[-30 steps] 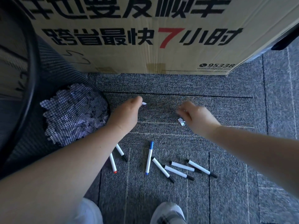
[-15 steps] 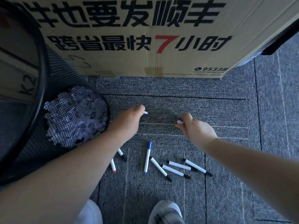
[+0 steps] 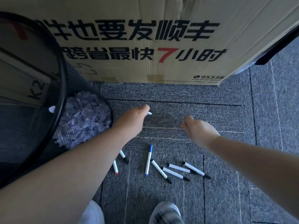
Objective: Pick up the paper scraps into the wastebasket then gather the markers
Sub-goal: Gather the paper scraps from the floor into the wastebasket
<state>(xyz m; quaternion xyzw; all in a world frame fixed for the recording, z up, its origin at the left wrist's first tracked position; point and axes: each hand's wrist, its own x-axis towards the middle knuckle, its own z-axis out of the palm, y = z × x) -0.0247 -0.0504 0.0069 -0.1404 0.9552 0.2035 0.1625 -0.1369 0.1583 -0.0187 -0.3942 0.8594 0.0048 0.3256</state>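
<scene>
My left hand [image 3: 134, 117] hovers over the grey carpet, fingers closed on a small white paper scrap [image 3: 149, 113] that pokes out past the fingertips. My right hand [image 3: 198, 129] is to its right, blurred, with fingers curled; whether a scrap is inside it I cannot tell. The black mesh wastebasket [image 3: 62, 75] stands at the left, with a heap of paper scraps [image 3: 84, 123] visible through its mesh and one scrap [image 3: 52, 109] by the rim. Several white markers lie on the carpet below my hands: a blue one [image 3: 148, 160], a red one [image 3: 115, 167] and black-capped ones [image 3: 175, 172].
A large cardboard box [image 3: 145, 46] with black and red print stands right behind the work area. My shoes [image 3: 166, 213] show at the bottom edge. Carpet tiles [image 3: 267, 126] stretch to the right.
The view has dropped back a little. My right hand has drawn slightly toward me and the scrap seen at its fingertips no longer shows. The left hand keeps its scrap.
</scene>
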